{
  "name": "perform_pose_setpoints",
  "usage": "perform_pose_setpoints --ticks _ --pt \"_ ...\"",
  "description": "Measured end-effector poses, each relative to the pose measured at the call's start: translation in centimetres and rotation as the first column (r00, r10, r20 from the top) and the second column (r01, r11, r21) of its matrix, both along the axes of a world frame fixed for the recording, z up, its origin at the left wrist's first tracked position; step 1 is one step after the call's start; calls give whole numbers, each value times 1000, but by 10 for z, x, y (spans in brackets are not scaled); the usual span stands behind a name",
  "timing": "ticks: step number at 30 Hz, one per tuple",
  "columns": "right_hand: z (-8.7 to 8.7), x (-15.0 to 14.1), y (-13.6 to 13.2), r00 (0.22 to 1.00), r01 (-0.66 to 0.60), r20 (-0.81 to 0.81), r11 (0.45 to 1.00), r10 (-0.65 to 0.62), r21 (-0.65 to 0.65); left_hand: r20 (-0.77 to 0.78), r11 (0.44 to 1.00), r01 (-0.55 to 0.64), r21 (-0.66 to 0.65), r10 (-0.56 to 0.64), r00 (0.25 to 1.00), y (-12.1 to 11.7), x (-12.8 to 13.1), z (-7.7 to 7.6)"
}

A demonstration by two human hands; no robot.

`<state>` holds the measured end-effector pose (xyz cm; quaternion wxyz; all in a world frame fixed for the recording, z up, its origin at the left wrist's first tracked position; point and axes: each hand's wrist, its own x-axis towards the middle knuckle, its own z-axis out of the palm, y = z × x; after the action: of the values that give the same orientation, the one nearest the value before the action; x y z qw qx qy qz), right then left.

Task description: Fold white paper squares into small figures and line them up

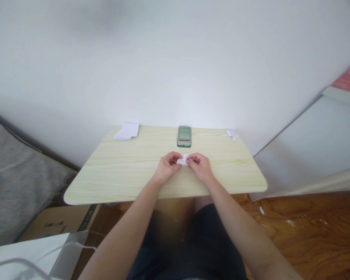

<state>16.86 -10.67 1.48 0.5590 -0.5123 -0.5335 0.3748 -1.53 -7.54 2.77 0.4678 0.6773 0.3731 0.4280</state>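
Note:
A small folded piece of white paper (183, 160) is held between my two hands, just above the near middle of the table. My left hand (167, 168) pinches its left side between thumb and fingers. On the other side, my right hand (200, 166) grips the right edge with thumb and fingertips. A peak of paper sticks up between the hands; its finer folds are too small to make out. Just beyond the hands lies a phone (184, 137) with its screen lit and blurred.
White paper sheets (127, 131) lie stacked at the table's back left. Small folded paper pieces (231, 134) sit at the back right. The pale wooden table (105, 167) meets the white wall. A cardboard box (61, 217) and a white surface with cables (26, 252) stand lower left.

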Motion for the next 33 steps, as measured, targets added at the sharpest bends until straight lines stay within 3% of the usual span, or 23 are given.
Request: perform_pose_setpoints --ticks 8,33 --pt "3 -1 -2 998 -27 -49 1000 27 -14 12 1000 -17 0 17 1000 3 -2 -3" --pt "4 2 -7 996 -94 0 995 94 39 99 999 26 -40 -22 995 2 -3 -4"
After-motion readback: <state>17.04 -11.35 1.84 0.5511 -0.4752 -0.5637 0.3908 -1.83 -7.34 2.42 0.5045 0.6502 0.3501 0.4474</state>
